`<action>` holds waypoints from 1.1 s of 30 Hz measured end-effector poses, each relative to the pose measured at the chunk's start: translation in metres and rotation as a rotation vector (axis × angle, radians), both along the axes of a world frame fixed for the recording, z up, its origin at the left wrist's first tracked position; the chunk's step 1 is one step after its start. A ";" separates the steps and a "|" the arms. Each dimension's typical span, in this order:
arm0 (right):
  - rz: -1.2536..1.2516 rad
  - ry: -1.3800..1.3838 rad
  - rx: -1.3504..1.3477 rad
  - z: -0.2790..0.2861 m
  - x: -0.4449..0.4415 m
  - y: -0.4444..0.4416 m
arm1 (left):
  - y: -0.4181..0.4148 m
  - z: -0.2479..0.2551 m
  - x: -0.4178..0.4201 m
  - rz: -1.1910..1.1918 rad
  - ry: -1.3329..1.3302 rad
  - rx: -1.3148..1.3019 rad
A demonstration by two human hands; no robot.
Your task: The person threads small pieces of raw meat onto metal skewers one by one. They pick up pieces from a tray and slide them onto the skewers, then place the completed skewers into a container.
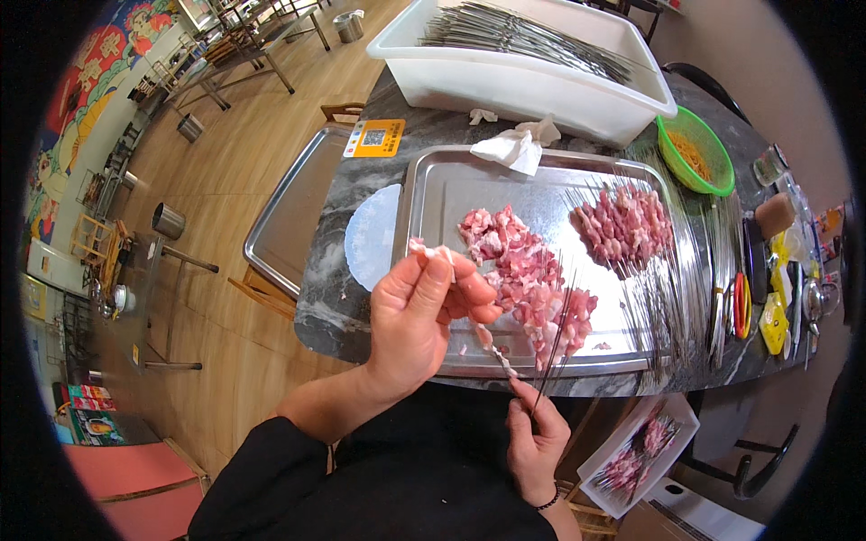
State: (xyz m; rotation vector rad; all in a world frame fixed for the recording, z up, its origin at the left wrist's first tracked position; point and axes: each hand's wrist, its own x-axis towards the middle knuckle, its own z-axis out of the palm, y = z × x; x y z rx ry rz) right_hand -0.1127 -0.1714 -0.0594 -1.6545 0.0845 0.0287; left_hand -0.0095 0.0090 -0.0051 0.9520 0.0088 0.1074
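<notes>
My left hand [413,318] pinches a small piece of raw meat [433,251] between thumb and fingertips, above the near left of a metal tray [443,182]. Lower and to the right, my right hand [538,436] grips several thin metal skewers [556,345]. A strip of pale meat [502,360], apparently threaded on a skewer, extends from its fingertips towards my left hand. Behind the skewers lies a heap of cut raw meat [521,267] on the tray. Loaded meat skewers [626,226] are stacked at the tray's right, with bare skewers [649,314] nearer me.
A white plastic tub [514,95] of metal skewers stands behind the tray. Crumpled tissue [517,149] rests on the tray's far rim. To the right are a green basket [720,166] and scissors [742,304]. A lower white bin [588,466] holds meat skewers.
</notes>
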 end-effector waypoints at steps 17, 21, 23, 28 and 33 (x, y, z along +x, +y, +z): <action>-0.210 -0.007 -0.002 0.002 0.006 -0.009 | 0.024 -0.006 0.014 -0.349 -0.261 1.361; -0.246 0.029 0.057 0.007 0.005 -0.024 | 0.040 -0.001 0.024 -0.336 -0.449 1.962; -0.227 0.019 -0.001 0.009 0.005 -0.024 | 0.051 0.005 0.029 -0.429 -0.420 2.091; -0.189 0.051 -0.009 0.004 -0.002 -0.025 | 0.042 0.022 0.032 -0.267 -0.579 1.892; -0.147 0.019 -0.020 0.000 -0.005 -0.028 | 0.021 0.001 0.031 -0.221 -0.754 1.839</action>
